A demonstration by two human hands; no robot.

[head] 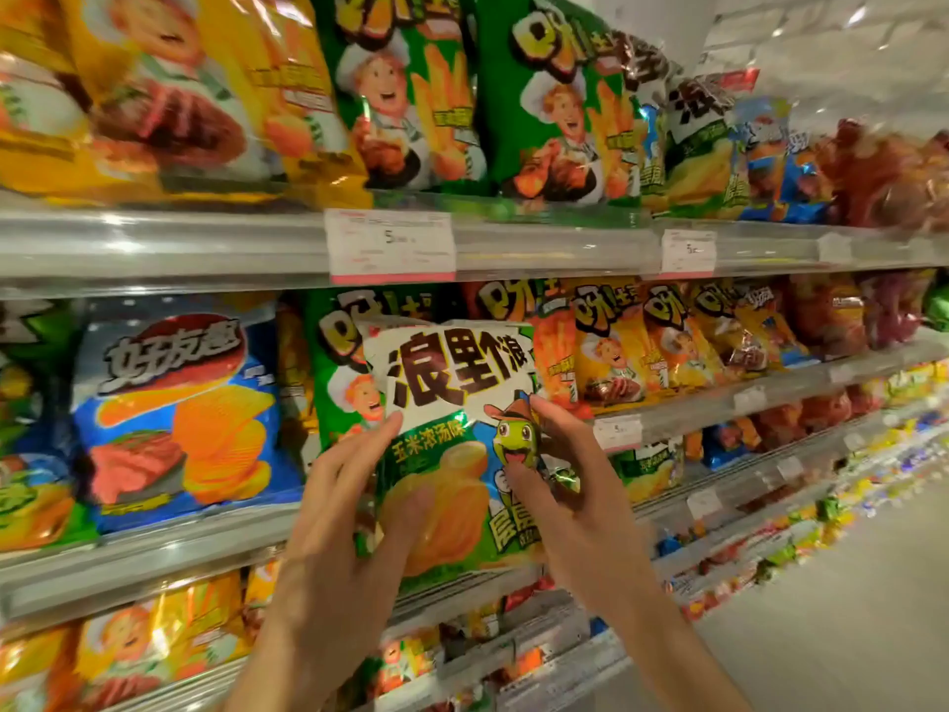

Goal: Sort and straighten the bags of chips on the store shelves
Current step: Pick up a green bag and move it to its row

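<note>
hands: left hand (354, 485), right hand (560, 485) both grip chip bag (452, 403) | label: 浪里个浪, 玉米浓汤味

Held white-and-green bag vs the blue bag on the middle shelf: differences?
The white-and-green bag is gripped by the left hand and right hand in front of the shelf; the blue bag stands on the shelf, untouched. The white-and-green bag's top is white with dark lettering; the blue bag's has a red oval logo. Both picture yellow chips.

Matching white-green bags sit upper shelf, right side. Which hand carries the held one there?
Right hand, probably: it pinches the white-green bag on the edge nearest the matching bags up right. Left hand grips the far edge and would cross over.
</note>
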